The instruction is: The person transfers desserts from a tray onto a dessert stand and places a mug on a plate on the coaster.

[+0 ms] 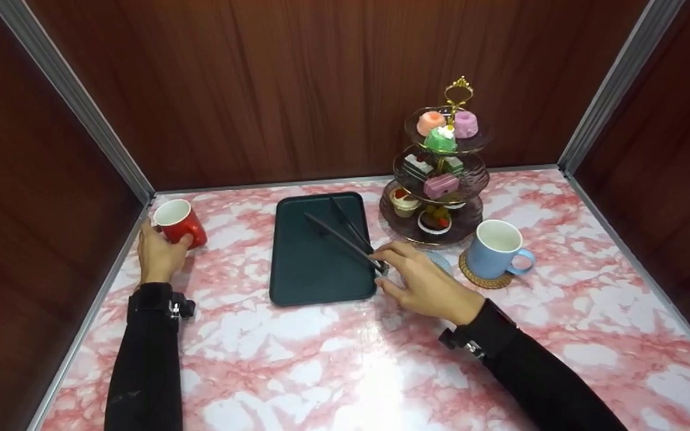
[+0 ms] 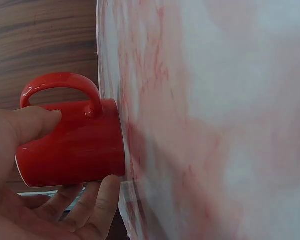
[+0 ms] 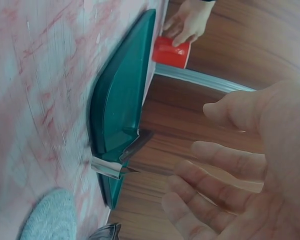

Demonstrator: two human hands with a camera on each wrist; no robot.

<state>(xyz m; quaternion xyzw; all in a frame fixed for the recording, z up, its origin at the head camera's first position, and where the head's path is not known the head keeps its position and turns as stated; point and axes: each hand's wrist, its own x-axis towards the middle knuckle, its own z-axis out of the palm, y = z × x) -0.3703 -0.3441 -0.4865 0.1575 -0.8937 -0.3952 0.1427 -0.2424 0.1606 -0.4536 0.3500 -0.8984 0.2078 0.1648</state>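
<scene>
At the far left of the table a red mug [image 1: 188, 233] is gripped by my left hand [image 1: 161, 254]. In the left wrist view, the thumb lies on the mug beside its handle [image 2: 62, 80], and the fingers reach round the opposite side. My right hand [image 1: 426, 284] hovers at the right edge of a dark green tray [image 1: 303, 275], fingers spread with nothing between them. Just in front of its fingertips is the joined end of metal tongs [image 1: 345, 239], which lie spread across the tray.
Behind the right hand stands a three-tier stand [image 1: 432, 236] of small cakes. A light blue mug [image 1: 489, 257] sits on a woven coaster [image 1: 486, 282]. A grey-blue coaster [image 3: 50, 217] lies partly behind the right hand. Wooden walls [image 1: 321, 90] enclose the table.
</scene>
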